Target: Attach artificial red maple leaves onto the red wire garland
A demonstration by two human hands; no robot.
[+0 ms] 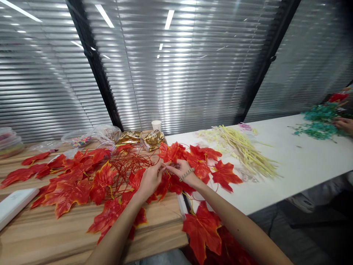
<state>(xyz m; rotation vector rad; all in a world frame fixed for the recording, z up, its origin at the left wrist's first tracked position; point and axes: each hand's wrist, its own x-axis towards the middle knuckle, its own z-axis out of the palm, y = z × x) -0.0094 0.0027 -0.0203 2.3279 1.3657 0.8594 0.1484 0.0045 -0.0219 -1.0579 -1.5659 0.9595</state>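
At the centre of the view, where a wooden counter (157, 235) meets a white counter (300, 162), the person's left hand (150, 180) and right hand (183, 171) meet over a spread of red artificial leaves (70, 193). The fingers of both hands are narrow, pinched with their tips close together; what lies between them is too small to tell. A beaded bracelet (186, 175) circles the right wrist. Taking the hands as the middle of the dial, the leaves crowd round them and run out toward 9 o'clock, where a tangle of thin red cord (132, 165) lies among them. One large leaf (203, 231) hangs past the counter edge at 5 o'clock. A gold packet (153, 140) sits at 11 o'clock, with a white cup (156, 125) just behind it. Between 9 and 10 stands a container of coloured beads (79, 141); between 8 and 9, a white box (16, 206) is cut off by the frame. Pale yellow stems (245, 152) lie toward 3 o'clock. Well apart, between 2 and 3, another person's hand (345, 124) touches teal flowers (317, 125).
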